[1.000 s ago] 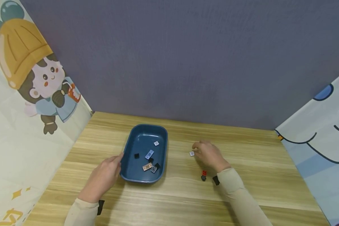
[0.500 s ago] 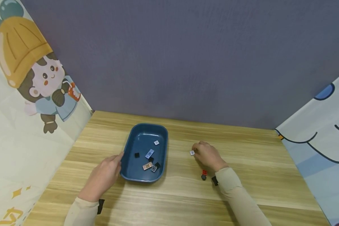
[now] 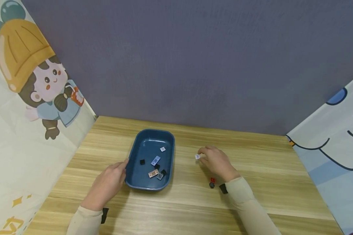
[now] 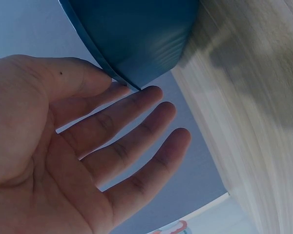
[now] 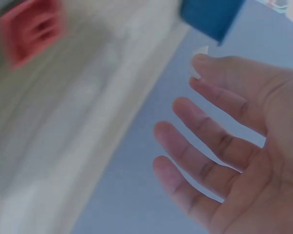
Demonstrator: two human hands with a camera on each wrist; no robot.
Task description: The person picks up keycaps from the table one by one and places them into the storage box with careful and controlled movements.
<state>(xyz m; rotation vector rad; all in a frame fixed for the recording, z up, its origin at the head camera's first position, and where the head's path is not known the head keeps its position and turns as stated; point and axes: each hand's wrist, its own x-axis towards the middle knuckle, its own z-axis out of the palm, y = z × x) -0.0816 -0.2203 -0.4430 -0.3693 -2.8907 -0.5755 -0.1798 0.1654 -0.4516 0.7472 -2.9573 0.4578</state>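
Observation:
In the head view my left hand point(image 3: 109, 182) is at the left edge of a dark blue tray point(image 3: 128, 178); the left wrist view shows thumb and index finger pinching its rim point(image 4: 102, 63), the other fingers spread. My right hand point(image 3: 217, 162) pinches a small white square tile point(image 3: 197, 156) between thumb and index finger, right of the tray. In the right wrist view the thumb partly hides that tile point(image 5: 203, 50). Inside the tray lie another white tile point(image 3: 162, 149), a blue printed tile point(image 3: 155, 160), a tan printed tile point(image 3: 153, 173), a grey patterned tile point(image 3: 160, 176) and several black pieces point(image 3: 142, 162).
A small red square piece point(image 3: 212, 180) and a dark grey round piece point(image 3: 211, 185) lie on the wooden table point(image 3: 182, 212) near my right wrist. A grey-purple panel point(image 3: 194, 65) rises behind the table, with printed cartoon sheets on both sides.
The white tile has been lifted off the table in my right hand's pinch and moved slightly left and away. The left hand and the tray stay where they were.

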